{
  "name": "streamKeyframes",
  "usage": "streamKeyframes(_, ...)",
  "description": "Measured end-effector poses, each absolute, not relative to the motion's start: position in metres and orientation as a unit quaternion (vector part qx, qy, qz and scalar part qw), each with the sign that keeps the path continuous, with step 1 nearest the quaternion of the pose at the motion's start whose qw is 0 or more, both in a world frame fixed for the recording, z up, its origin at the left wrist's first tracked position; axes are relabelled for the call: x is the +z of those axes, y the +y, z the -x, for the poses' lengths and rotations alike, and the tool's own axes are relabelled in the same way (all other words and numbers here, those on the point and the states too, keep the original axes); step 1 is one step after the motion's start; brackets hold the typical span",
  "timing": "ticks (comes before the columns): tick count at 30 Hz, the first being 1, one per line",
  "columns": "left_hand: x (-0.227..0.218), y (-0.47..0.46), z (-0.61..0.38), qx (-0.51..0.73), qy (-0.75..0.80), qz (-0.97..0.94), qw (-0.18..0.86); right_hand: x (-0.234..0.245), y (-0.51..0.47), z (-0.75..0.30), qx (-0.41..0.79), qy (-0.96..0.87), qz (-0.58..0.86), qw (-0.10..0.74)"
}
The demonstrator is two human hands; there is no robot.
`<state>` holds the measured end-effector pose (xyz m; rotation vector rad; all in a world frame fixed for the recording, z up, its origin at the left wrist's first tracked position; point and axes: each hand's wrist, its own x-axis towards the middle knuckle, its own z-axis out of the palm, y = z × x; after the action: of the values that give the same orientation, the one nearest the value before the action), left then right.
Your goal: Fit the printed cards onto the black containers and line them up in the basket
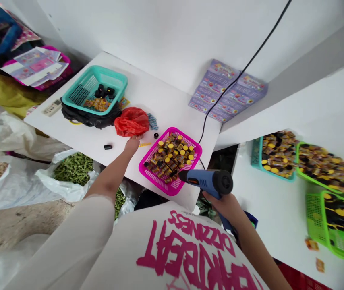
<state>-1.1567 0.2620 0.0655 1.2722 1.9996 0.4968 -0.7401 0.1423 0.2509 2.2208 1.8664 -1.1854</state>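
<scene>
1. White table stood against a white wall, with purple printed boxes at the back and a black cable hanging in front of them.
2. Heat gun: blue-grey body, black nozzle, round black rear cap. It sat roughly level, nozzle at the near right rim of the pink basket.
3. Right hand was wrapped round the gun's grip.
4. Left hand was well apart from it, fingers at the near edge of a crumpled red bag; couldn't tell if I was pinching it.
5. Basket held heaped small bottles: brown-orange labels, mostly yellow caps, some black.
6. Yellow strip lay just beside my left hand.
</scene>
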Motion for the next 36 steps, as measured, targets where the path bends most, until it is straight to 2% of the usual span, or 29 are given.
streamKeyframes(6, 0.074, 0.280, 1.155, 0.174, 0.749, -0.554, 0.318, 0.255, 0.135, 0.733, -0.405, 0.537, -0.740, 0.016)
streamKeyframes(15, 0.108, 0.161, 1.116, 0.195, 0.686, -0.613, 0.340, 0.229, 0.134, 0.732, -0.454, 0.531, -0.715, -0.003)
streamKeyframes(18, 0.106, 0.124, 1.112, 0.225, 0.704, -0.582, 0.339, 0.223, 0.138, 0.741, -0.458, 0.563, -0.687, -0.018)
streamKeyframes(23, 0.111, 0.055, 1.155, 0.275, 0.797, -0.435, 0.317, 0.222, 0.151, 0.775, -0.498, 0.578, -0.646, 0.020)
streamKeyframes(27, 0.104, 0.016, 1.162, 0.269, 0.826, -0.297, 0.396, 0.223, 0.162, 0.795, -0.506, 0.582, -0.635, 0.042)
streamKeyframes(33, 0.073, 0.021, 1.085, 0.276, 0.736, -0.171, 0.594, 0.222, 0.163, 0.769, -0.514, 0.553, -0.655, 0.034)
streamKeyframes(36, 0.066, 0.032, 1.060, 0.284, 0.719, -0.140, 0.619, 0.218, 0.154, 0.750, -0.521, 0.525, -0.673, 0.010)
